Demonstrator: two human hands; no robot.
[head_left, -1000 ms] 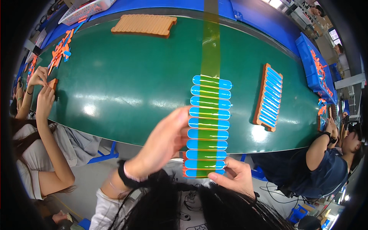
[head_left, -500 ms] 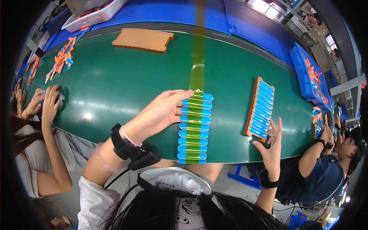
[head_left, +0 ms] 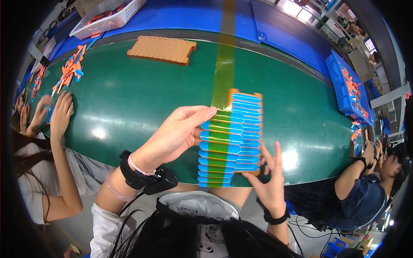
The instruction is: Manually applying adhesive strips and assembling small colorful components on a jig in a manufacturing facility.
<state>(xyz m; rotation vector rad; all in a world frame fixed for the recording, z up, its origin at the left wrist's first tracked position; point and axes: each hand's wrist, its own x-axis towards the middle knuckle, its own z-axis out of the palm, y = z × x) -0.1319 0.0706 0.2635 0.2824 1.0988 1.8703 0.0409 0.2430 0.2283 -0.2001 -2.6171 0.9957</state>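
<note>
While green table (head_left: 129, 94) gleams, co-workers (head_left: 361, 189) flank both hands (head_left: 174, 133).

1. I look through a wide fisheye on the wearer's head, above and behind the fingers (head_left: 205, 114), facing down and forward.
2. My view sits near: the fingers fall around mid-frame, with dark hair (head_left: 172, 241) nearer the lens.
3. Beyond the fingers, the green table (head_left: 137, 90) bends at its edge.
</note>
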